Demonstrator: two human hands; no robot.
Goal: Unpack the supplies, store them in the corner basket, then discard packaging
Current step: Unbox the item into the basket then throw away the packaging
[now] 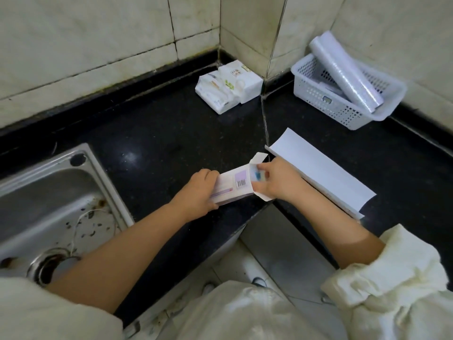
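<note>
A person is standing at a black surface [152, 133] set into a tiled corner, holding a small carton [231, 186] just above its front edge. The left hand [202, 190] is gripping the carton's near end, its fingers [212, 174] curled and pressed against the top and sides. The right hand [272, 179] is working at the carton's open end, where a white flap [258, 158] is sticking up; its fingers [259, 168] are pinching something blue just inside the opening, too blurred to identify. The carton is showing a lilac panel and a barcode on its upper face.

Just beside the right hand, a long white box [326, 173] is lying flat on the surface, running diagonally. Further back, a white perforated basket [326, 104] is sitting in the right corner against the wall, with a roll of clear film [345, 72] leaning across it and sticking out over the rim. Well apart from it, in the other corner nook, wrapped tissue packs [228, 85] are resting against the tiles. A steel sink [56, 192] is lying to the left, its basin speckled with debris
</note>
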